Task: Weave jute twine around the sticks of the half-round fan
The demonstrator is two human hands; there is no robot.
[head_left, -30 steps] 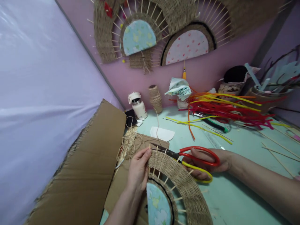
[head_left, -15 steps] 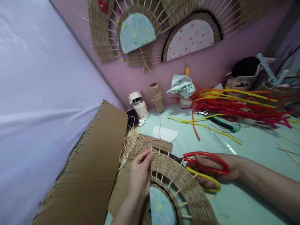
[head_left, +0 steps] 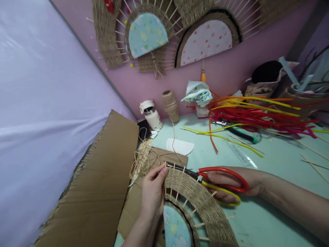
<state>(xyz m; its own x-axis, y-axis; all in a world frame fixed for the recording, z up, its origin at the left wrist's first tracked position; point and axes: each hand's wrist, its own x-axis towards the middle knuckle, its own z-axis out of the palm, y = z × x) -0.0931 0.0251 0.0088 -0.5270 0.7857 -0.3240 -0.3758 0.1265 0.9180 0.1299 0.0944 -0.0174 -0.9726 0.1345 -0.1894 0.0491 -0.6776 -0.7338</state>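
left hand (head_left: 153, 188) pinches woven fan (head_left: 200, 197) by its top-left edge, right hand (head_left: 223, 179) grips scissors (head_left: 202, 174) along fan's outer rim, decent elbow room over tabletop (head_left: 280, 157) right of fan, cardboard sheet (head_left: 95, 185) crowds fan's left

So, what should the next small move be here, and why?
I'd probably ease the left hand slightly lower on the woven fan before any snip. Its fingertips pinch the fan's upper end, and the dark blades of the scissors, held in the right hand, reach close to them, along the jutting stick ends.
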